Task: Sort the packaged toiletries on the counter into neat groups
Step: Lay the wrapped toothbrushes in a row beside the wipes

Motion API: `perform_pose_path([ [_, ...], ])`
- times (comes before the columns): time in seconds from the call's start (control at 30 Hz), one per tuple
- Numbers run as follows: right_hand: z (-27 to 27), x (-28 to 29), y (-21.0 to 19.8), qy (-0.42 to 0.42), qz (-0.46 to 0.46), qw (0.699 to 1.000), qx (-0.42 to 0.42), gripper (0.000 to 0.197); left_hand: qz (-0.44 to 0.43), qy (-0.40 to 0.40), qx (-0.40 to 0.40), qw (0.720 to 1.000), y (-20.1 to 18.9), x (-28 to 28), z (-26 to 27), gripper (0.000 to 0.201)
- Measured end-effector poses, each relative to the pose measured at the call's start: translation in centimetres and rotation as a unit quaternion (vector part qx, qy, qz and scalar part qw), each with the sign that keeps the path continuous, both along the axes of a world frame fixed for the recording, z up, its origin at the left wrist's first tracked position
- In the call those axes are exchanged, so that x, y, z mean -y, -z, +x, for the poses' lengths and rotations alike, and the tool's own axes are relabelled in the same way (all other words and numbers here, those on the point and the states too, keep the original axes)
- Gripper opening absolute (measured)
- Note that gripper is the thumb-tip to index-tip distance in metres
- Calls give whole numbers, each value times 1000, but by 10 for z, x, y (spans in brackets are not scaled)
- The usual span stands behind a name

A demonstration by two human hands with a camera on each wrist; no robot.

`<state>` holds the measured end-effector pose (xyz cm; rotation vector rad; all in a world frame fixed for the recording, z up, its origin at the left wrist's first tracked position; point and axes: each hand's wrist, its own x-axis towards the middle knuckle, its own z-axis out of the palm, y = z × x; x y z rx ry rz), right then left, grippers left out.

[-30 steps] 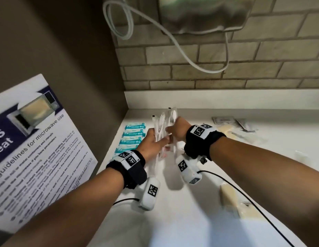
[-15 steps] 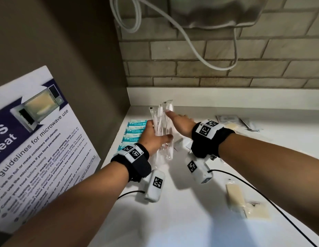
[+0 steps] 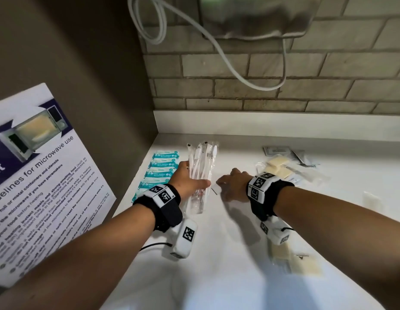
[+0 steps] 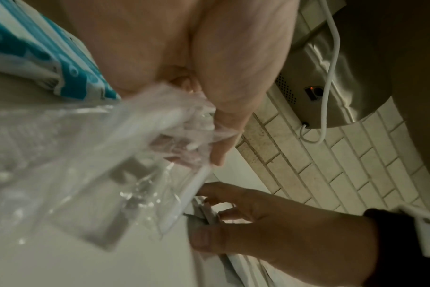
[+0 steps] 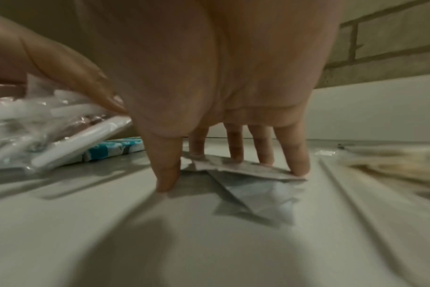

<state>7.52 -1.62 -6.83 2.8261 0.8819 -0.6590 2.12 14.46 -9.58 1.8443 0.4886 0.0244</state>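
Observation:
My left hand [image 3: 190, 177] grips a bundle of white toothbrushes in clear wrappers [image 3: 200, 166], held tilted just above the white counter [image 3: 216, 276]. In the left wrist view the crinkled wrappers [image 4: 145, 139] fill the space under my thumb. My right hand [image 3: 230, 184] is just right of the bundle, its spread fingertips [image 5: 297, 169] pressing down on a few flat white sachets [image 5: 255, 186] that lie on the counter. The thumb touches the counter beside them. A row of teal packets [image 3: 159, 168] lies along the left wall.
Beige soap bars in clear wrap [image 3: 277, 168] and grey sachets [image 3: 277, 151] lie at the back right. More wrapped soaps [image 3: 281, 251] lie under my right forearm. A microwave poster [image 3: 38, 175] hangs at left, and a steel dispenser [image 3: 257, 16] with a white cord hangs above.
My right hand let go of the toothbrush bundle and moved right and down onto the flat sachets. My left hand keeps hold of the bundle.

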Motion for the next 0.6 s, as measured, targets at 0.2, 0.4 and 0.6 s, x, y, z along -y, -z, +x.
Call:
perform_pose_path([
  [0.2,-13,42,-7,-4,13,999,-51,56,13,28,-15,999,6,30,4,71],
  [0.4,-28,80,-12,-15,-12,999,-42,43,32,55,-32,997,7,56,5,69],
  [0.6,-23,95,-33,-27,-79,993,-87,61,53,59,-55,995,9,66,2,68],
])
